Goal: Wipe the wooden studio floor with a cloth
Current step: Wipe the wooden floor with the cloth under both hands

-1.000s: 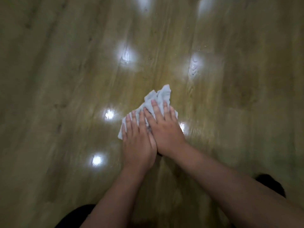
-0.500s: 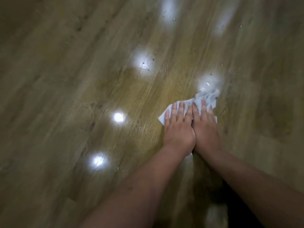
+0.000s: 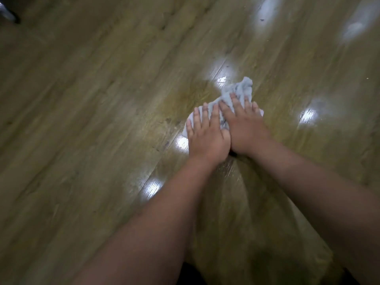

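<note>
The cloth (image 3: 239, 90) looks soft, light, probably damp; it's pinned to the floor (image 3: 102, 99) under flat-fingered left hand (image 3: 207, 136) and right hand (image 3: 244, 128), best pressed mid-bunch, not gripped.

Dim, warm light overall. Several white glare spots, probably from overhead lamps, gleam on the glossy wooden floor (image 3: 102, 120), brightest beside the cloth (image 3: 240, 89) and toward the far right corner. Motion blur smears the grain everywhere, and the floor's edges darken and bend slightly.
</note>
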`<act>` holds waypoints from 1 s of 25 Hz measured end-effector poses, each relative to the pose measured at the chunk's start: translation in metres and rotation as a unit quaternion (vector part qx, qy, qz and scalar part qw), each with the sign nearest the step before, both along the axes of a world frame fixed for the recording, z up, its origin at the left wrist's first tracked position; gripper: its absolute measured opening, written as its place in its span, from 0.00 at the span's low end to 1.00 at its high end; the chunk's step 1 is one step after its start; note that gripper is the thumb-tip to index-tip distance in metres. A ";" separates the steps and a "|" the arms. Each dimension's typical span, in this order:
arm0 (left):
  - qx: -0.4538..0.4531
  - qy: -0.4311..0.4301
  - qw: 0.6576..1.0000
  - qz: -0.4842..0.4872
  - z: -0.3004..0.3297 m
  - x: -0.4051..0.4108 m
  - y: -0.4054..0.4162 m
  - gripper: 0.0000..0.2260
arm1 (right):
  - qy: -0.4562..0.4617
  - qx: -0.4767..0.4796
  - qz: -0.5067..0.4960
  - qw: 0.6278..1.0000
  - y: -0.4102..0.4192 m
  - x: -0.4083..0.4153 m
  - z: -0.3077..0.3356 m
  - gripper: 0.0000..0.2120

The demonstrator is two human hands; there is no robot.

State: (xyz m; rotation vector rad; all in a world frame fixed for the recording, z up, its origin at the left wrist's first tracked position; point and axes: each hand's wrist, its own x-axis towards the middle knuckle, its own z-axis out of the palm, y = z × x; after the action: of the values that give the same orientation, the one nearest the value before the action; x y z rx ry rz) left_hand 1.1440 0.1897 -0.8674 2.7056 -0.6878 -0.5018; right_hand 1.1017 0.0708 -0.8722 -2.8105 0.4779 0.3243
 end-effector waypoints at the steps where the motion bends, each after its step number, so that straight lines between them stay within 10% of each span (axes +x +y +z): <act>1: 0.007 0.002 1.000 -0.013 -0.002 0.009 -0.011 0.31 | 0.005 0.003 -0.009 1.000 -0.012 0.008 0.001 0.36; 10: -0.054 0.025 0.994 -0.087 0.012 -0.069 0.028 0.33 | -0.008 0.038 -0.045 0.998 0.031 -0.077 0.014 0.36; 17: -0.014 -0.029 0.995 0.093 0.001 0.021 0.114 0.32 | -0.010 0.012 0.129 0.992 0.109 0.050 0.007 0.33; 25: -0.037 -0.013 0.998 0.043 0.002 0.053 0.050 0.30 | -0.013 0.013 0.036 0.999 0.052 0.064 0.006 0.35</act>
State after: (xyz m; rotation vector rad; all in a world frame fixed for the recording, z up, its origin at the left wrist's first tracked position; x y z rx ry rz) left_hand 1.1973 0.2400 -0.8659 2.6630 -0.5834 -0.4118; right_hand 1.1652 0.1225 -0.8660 -2.8086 0.3650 0.3065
